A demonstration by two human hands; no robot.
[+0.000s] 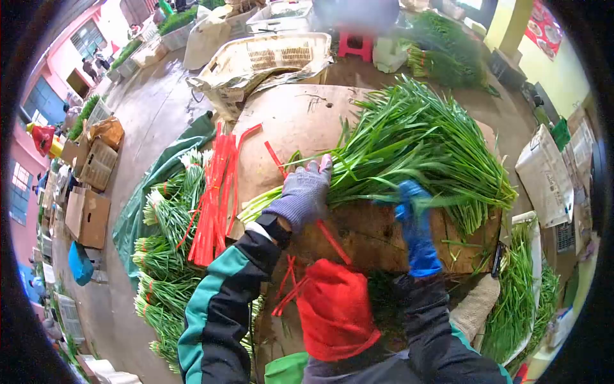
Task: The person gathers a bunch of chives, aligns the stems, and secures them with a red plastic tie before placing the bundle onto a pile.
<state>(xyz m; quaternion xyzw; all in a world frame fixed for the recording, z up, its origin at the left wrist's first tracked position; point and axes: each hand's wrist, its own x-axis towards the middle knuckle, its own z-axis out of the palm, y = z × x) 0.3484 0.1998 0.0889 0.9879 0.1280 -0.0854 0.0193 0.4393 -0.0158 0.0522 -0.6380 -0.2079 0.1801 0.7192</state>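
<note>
My left hand (302,195), in a grey knit glove, is closed over a bunch of chives near its pale stem ends (259,203), which stick out to the left. The long green leaves (416,141) fan out to the right across a wooden board (377,237). My right hand (416,224), in a blue glove, is at the near edge of the leaves, smeared by motion; its fingers cannot be made out. A red strip (334,242) runs under the bunch below my left hand. More red strips (217,192) lie in a pile at the board's left.
Tied chive bundles (157,253) lie on the left by a green tarp (141,198). A dirty white crate (275,54) stands beyond the board. Loose chives (511,294) fill a container on the right. A dark handle (497,259) shows at the board's right edge. Red cloth (336,310) covers my lap.
</note>
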